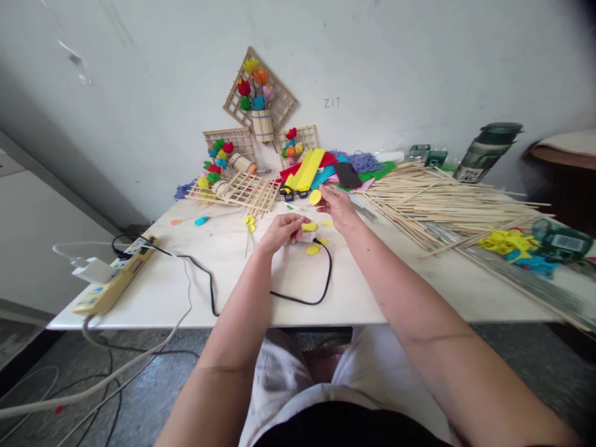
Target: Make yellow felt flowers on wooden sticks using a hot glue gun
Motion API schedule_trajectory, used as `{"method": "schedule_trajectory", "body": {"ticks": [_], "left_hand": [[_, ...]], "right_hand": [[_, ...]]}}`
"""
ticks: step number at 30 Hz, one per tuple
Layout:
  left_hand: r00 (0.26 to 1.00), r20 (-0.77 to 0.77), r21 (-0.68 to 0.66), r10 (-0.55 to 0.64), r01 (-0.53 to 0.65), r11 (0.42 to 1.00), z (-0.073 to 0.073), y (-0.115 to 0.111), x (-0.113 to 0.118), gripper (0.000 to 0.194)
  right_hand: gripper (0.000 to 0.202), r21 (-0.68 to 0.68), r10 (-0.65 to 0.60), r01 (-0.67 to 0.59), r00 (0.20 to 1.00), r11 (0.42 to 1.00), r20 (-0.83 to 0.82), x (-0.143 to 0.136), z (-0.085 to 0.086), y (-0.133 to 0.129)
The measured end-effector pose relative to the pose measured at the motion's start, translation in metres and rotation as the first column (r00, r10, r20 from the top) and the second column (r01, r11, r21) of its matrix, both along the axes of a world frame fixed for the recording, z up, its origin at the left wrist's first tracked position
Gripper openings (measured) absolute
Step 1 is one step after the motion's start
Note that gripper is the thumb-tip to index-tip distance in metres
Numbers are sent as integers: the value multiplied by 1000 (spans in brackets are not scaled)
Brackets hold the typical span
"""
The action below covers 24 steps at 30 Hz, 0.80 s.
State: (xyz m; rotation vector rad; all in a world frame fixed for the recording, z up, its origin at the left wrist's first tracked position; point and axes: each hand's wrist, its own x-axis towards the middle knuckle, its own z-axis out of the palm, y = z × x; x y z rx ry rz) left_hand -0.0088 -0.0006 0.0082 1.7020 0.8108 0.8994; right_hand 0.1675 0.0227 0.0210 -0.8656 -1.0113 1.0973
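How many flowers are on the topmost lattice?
6: yellow flower at top, orange flower upper right, red flower left, pink flower right, green flower lower left, blue flower lower centre. Overlaps could hide more.

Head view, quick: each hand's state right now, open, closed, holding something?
Left hand: curled; cannot tell whether it is closed on anything.
Right hand: closed, pinching a yellow disc.

A black top point(339, 427) is worn with off-white trousers point(391, 372), creased softly at the thighs point(280, 366). The arms point(238, 310) are seen bare to the fingers point(332, 197), and the right forearm point(386, 282) is marked by a small spot point(368, 250).
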Motion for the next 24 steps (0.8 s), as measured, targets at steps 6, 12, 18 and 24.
{"method": "schedule_trajectory", "body": {"ticks": [6, 12, 18, 24], "left_hand": [[1000, -13, -8, 9, -9, 1000, 1, 0, 1, 46], [999, -43, 18, 20, -19, 1000, 0, -1, 2, 45], [997, -59, 33, 46, -44, 998, 0, -1, 3, 43], [993, -38, 45, 108, -107, 993, -2, 1, 3, 40]], "right_hand": [[44, 15, -26, 26, 1000, 1000, -7, 0, 1, -1], [35, 17, -78, 78, 996, 997, 32, -4, 2, -3], [40, -14, -101, 101, 995, 995, 20, -6, 4, -5], [49, -54, -11, 14, 998, 998, 57, -9, 9, -12]]}}
